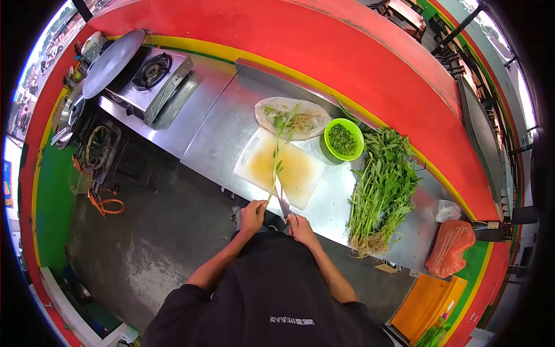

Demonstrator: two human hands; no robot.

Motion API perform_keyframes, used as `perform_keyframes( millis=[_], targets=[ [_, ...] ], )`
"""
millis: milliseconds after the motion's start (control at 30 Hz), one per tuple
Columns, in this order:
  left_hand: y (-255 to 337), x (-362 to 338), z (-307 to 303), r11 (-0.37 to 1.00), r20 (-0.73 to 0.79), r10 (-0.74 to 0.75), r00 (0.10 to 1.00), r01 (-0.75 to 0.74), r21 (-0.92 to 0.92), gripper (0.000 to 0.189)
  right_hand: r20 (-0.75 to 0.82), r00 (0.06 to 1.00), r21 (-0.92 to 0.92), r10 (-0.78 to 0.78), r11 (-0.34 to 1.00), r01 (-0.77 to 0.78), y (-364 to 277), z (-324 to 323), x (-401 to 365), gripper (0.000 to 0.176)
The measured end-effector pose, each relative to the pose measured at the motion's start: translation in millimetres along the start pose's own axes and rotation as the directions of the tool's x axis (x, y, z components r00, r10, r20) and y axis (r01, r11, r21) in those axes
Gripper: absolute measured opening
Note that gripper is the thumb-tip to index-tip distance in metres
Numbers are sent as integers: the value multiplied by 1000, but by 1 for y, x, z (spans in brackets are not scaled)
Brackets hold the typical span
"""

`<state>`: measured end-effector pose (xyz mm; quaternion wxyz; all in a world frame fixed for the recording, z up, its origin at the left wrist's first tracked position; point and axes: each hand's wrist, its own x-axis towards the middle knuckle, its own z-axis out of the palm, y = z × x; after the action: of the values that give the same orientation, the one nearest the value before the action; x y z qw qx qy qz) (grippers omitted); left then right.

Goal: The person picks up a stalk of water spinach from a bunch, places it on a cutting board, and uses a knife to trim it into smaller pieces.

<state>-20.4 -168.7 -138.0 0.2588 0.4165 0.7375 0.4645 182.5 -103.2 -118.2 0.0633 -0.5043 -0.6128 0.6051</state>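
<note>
My left hand (253, 216) is closed around the lower end of a long green leafy stem (275, 159), which stretches away from me over the cutting board. In my right hand (301, 228) is the handle of a knife (281, 195), its blade pointing forward beside the stem at the board's near edge. The white cutting board (306, 175) has a yellowish stain in its middle. Behind it, a clear plastic bag (318, 108) holds leafy scraps and roots, and the stem's leafy tip overlaps it. A bright green bowl (360, 144) of chopped greens stands to the board's right.
A big bundle of leafy stems with roots (384, 191) lies right on the steel counter (217, 136). Further right is an orange-red plastic bag (451, 247). To the left stand a gas stove (147, 78) and a large round lid (114, 63). A red wall (347, 52) runs behind.
</note>
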Motion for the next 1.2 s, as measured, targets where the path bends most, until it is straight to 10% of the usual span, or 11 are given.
perform_keyframes(
  millis=[400, 667, 867, 1200],
  targets=[
    [-9, -10, -18, 998, -27, -56, 998, 55, -25, 17, 98, 987, 286, 129, 946, -152, -19, -14, -16, 44],
    [2, 0, -31, 579, 379, -507, 774, 632, -515, 25, 57, 990, 357, 133, 923, -144, -25, -15, -17, 44],
    [-5, -5, -13, 662, 6, -493, 870, 380, -646, 22, 51, 988, 375, 147, 914, -155, -24, -12, -18, 42],
    [-10, -19, -8, 679, 77, -524, 848, 471, -562, 23, 85, 985, 392, 148, 904, -170, -22, -11, -26, 43]
  ],
)
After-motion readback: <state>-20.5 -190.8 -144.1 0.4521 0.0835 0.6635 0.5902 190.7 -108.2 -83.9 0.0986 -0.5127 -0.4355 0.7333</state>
